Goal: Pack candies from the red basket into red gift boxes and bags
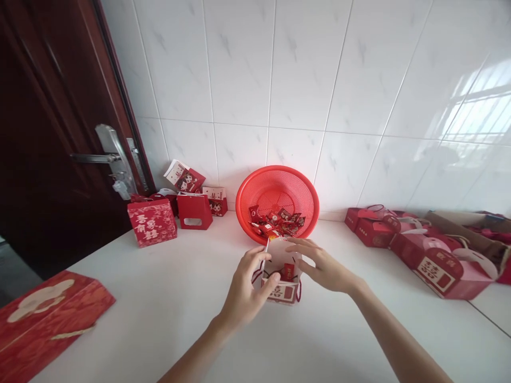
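A small red and white box [280,293] stands open on the white table, with dark red cord at its sides. Inside it lies a red wrapped packet [288,272]. My left hand [248,282] is at the box's left side, thumb over the near edge and fingers on the left wall. My right hand [319,264] reaches over the right side, its fingers spread at the upper right edge. Just behind the box, a red plastic basket [277,181] leans against the wall with several small wrapped packets [281,221] in its lower part.
Several red boxes [154,222] stand at the back left, near a dark door [51,106]. A large red bag [48,314] lies front left. More boxes [439,266] and an open carton [451,219] line the right side.
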`<state>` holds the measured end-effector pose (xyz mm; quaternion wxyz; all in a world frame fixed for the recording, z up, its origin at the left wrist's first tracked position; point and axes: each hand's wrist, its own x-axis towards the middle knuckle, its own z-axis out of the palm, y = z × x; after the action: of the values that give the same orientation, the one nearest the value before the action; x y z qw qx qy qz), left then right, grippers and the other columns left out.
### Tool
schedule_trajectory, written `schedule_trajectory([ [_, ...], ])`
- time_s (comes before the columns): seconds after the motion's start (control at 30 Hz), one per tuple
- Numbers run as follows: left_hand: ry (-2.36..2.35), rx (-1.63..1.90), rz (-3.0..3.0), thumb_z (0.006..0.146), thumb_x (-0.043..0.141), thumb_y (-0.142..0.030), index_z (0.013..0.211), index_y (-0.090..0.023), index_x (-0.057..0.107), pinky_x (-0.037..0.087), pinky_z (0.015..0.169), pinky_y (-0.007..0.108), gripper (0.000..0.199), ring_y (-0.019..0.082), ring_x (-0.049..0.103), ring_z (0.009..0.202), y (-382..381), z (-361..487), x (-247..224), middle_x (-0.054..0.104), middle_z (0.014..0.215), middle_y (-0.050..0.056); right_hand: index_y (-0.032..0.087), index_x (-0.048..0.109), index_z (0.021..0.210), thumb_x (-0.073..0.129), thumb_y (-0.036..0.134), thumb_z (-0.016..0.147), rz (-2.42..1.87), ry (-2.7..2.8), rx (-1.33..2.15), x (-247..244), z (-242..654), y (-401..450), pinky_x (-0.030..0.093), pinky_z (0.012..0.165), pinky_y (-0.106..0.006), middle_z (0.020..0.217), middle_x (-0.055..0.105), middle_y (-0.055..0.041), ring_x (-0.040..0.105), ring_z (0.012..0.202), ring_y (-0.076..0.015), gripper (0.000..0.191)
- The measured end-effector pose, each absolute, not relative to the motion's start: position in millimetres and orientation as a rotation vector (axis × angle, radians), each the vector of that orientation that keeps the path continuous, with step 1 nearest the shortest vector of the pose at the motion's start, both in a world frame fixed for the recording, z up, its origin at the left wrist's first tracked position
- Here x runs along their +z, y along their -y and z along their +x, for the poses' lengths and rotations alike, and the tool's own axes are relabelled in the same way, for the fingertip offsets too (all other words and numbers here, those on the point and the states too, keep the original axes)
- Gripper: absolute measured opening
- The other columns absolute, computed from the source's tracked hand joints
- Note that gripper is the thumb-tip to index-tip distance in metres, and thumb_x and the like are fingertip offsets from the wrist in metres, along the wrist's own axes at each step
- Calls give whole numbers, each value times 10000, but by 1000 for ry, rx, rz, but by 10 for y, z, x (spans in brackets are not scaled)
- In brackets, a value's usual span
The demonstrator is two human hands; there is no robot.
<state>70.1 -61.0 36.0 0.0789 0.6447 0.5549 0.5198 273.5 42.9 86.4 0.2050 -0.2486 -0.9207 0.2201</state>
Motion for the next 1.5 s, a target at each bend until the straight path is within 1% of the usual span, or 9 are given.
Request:
schedule_trajectory([
  [0.1, -1632, 1497, 1977, 908, 598, -383, 1159, -251, 645, 527, 983, 403, 288, 266, 594, 1223, 606, 710, 333, 613, 1318, 103, 230, 516, 1407, 385, 289, 1000, -697, 2551, 618, 762, 2648, -440, 346, 1168, -534, 1579, 381, -102, 333, 1467, -271, 432],
  [0.37, -1504, 1301, 2088, 994, 470, -392, 1349, -260, 593, 460, 1081, 439, 398, 253, 531, 1288, 622, 723, 321, 620, 1359, 86, 239, 410, 1497, 363, 471, 1027, -592, 2427, 790, 603, 2462, -440, 281, 1209, -511, 1601, 344, -98, 263, 1501, -274, 527],
  [0.57, -1599, 1242, 1994, 1006, 417, -446, 1310, -220, 594, 454, 1075, 436, 418, 260, 526, 1286, 621, 685, 311, 622, 1341, 95, 267, 545, 1370, 382, 333, 1023, -473, 2198, 962, 480, 2409, -481, 323, 1188, -470, 1564, 417, -61, 349, 1466, -241, 388],
  [0.7, -1624, 1244, 2015, 999, 438, -429, 1286, -228, 599, 480, 1039, 439, 385, 266, 547, 1260, 593, 675, 293, 636, 1307, 98, 241, 650, 1194, 544, 161, 881, -492, 2031, 1030, 441, 2382, -538, 403, 1120, -463, 1442, 556, -81, 469, 1379, -264, 341],
  [0.83, -1622, 1293, 2052, 1005, 432, -381, 1250, -228, 615, 501, 1011, 425, 341, 252, 584, 1215, 557, 664, 262, 662, 1257, 97, 217, 675, 1112, 622, 99, 769, -512, 1979, 1119, 438, 2407, -581, 475, 1038, -447, 1361, 613, -94, 563, 1276, -276, 366],
  [0.97, -1650, 1341, 2040, 998, 447, -381, 1252, -234, 610, 523, 977, 407, 336, 247, 615, 1172, 534, 647, 224, 671, 1225, 96, 208, 692, 1028, 667, 110, 750, -504, 1984, 1113, 459, 2432, -589, 487, 1014, -414, 1329, 629, -93, 551, 1287, -274, 297],
  [1.17, -1668, 1340, 2033, 996, 449, -387, 1275, -230, 590, 530, 966, 390, 350, 241, 626, 1171, 517, 625, 196, 670, 1235, 101, 201, 691, 991, 696, 148, 759, -593, 1995, 1044, 446, 2419, -602, 524, 918, -398, 1075, 709, -58, 665, 1002, -221, 237],
  [1.4, -1701, 1430, 2022, 976, 491, -370, 1277, -226, 586, 557, 889, 358, 346, 224, 674, 1069, 423, 617, 169, 702, 1137, 100, 256, 607, 1158, 782, 261, 705, -737, 1956, 898, 290, 2444, -697, 512, 929, -435, 1239, 636, -78, 610, 1116, -249, 486],
  [1.5, -1682, 1513, 2000, 956, 531, -343, 1262, -231, 588, 558, 883, 355, 330, 212, 680, 1021, 380, 625, 156, 712, 1079, 83, 252, 578, 1193, 704, 314, 783, -751, 1903, 1007, 212, 2443, -720, 524, 928, -432, 1283, 622, -87, 630, 1110, -240, 433],
])
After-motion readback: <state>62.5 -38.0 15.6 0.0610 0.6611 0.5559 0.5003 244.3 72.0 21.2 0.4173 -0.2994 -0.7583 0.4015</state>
